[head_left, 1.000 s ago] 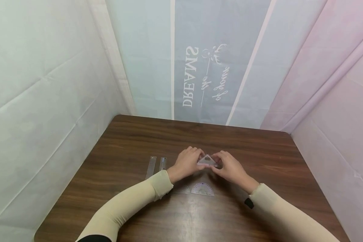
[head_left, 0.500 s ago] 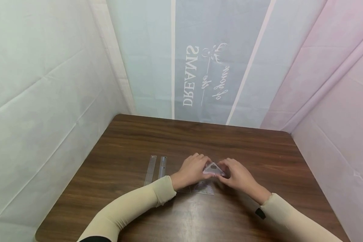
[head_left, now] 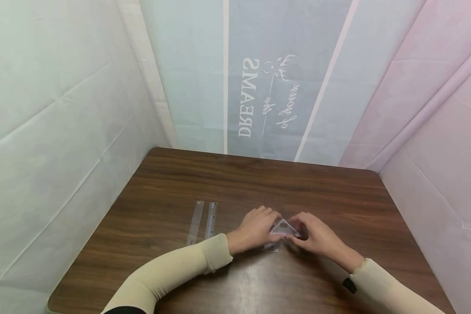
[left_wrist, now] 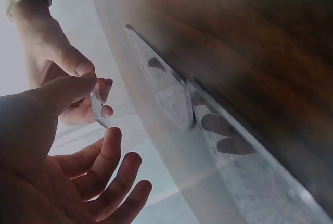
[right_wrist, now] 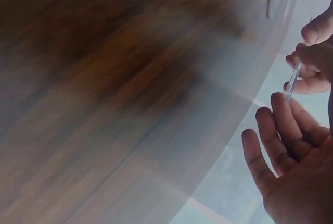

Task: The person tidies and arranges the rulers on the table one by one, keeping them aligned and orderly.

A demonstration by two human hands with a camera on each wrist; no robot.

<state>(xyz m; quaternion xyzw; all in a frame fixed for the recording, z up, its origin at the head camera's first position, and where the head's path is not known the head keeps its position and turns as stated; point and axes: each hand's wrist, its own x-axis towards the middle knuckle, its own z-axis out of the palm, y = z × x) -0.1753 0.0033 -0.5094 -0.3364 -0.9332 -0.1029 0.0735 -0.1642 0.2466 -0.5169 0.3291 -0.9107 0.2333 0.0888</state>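
Observation:
A clear triangular set square [head_left: 284, 227] with a cut-out in its middle is held up over the table between both hands. My left hand [head_left: 256, 227] pinches its left side between thumb and fingers. On the opposite side, my right hand [head_left: 317, 234] pinches it the same way. The left wrist view shows the set square [left_wrist: 99, 108] nearly edge-on, the other left fingers loosely spread. Below the hands lies a clear protractor [head_left: 272, 248], partly covered in the head view. Two protractors appear in the left wrist view, a farther one [left_wrist: 164, 81] and a nearer one [left_wrist: 260, 169].
Left of the hands, a clear ruler [head_left: 195, 222] and a second, bluish ruler [head_left: 210, 220] lie side by side, their near ends by the left sleeve [head_left: 180, 257]. The brown wooden table [head_left: 172, 174] is bordered by hanging cloth [head_left: 196, 87] at the back and sides.
Both hands have moved right and toward the body with the set square between them. They now cover more of the protractors, and more of the rulers shows.

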